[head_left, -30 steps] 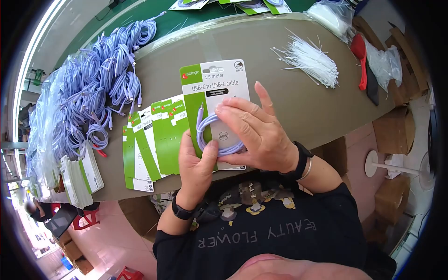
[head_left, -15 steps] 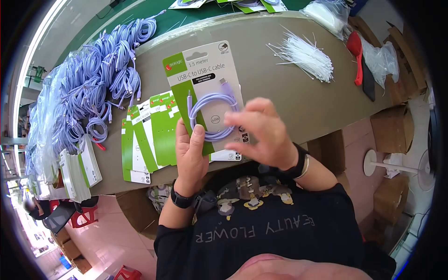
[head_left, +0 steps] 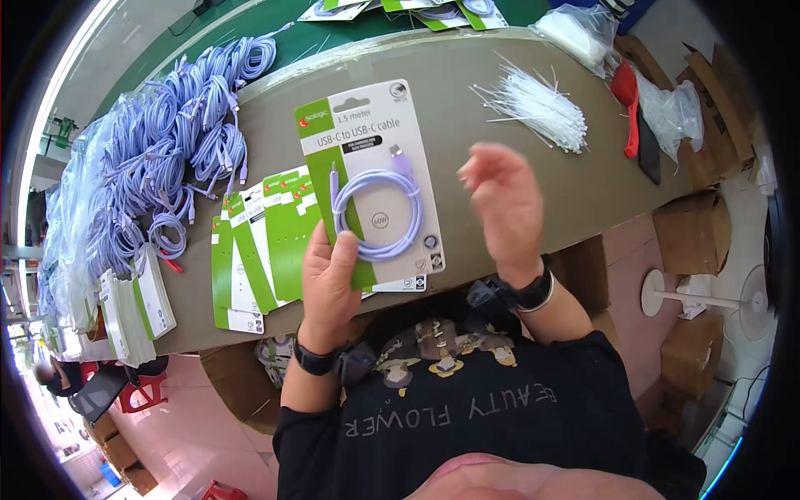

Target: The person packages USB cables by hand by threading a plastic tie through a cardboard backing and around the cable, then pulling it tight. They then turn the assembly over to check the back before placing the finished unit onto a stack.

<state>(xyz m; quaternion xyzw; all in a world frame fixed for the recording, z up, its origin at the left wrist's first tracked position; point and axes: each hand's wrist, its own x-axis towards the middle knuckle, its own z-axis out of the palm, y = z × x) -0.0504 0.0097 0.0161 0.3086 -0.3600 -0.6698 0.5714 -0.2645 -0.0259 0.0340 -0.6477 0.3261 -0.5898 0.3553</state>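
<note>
My left hand [head_left: 332, 271] grips the lower left edge of a green-and-white packaging card [head_left: 375, 133] printed "USB-C to USB-C cable", thumb on its front. A coiled lavender cable [head_left: 412, 208] lies against the card front, its two plugs pointing up. My right hand [head_left: 508, 208] is raised to the right of the card, apart from it, fingers loosely bent and nothing visible in them. Beyond it lies a heap of white cable ties [head_left: 542, 108]. Behind my left hand more printed cards [head_left: 283, 242] are fanned out on the table.
A large pile of lavender cables [head_left: 167, 142] lies at the left beside clear plastic. Stacked cards [head_left: 125, 317] stand at the table's left front edge. Red-handled scissors or cutters [head_left: 629, 108] and plastic bags [head_left: 575, 37] are at the right. Finished-looking carded cables [head_left: 442, 12] lie at the back.
My right hand has moved away from the card, to the right and slightly up. My left hand still holds the card, which has shifted slightly.
</note>
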